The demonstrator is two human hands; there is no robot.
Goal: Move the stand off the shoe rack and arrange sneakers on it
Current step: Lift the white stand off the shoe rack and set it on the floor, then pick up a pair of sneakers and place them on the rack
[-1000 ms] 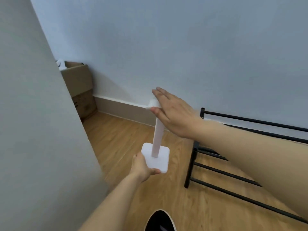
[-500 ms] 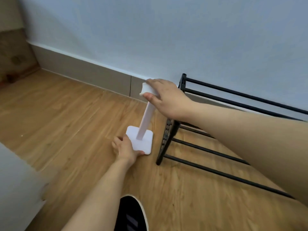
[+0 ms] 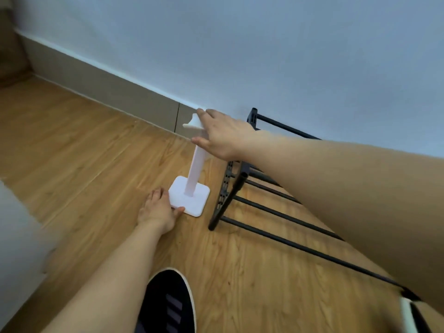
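A white stand (image 3: 195,169) with a square base and a tall post sits upright on the wooden floor, just left of the black metal shoe rack (image 3: 242,188). My right hand (image 3: 222,135) rests over the stand's top, fingers spread across it. My left hand (image 3: 158,210) lies on the floor at the base's near left corner, thumb touching the base edge. A black sneaker with a white sole (image 3: 168,304) sits on the floor by my left forearm. Part of another sneaker (image 3: 408,316) shows at the lower right edge.
The rack stands against the pale blue wall (image 3: 264,44) with a grey skirting board (image 3: 108,85). A grey-white surface (image 3: 16,224) fills the left edge. A brown box (image 3: 9,51) sits blurred in the far left corner.
The stand came down from the air onto the floor beside the rack. My left hand shifted from under the base to its edge, and my right hand's fingers loosened over the top.
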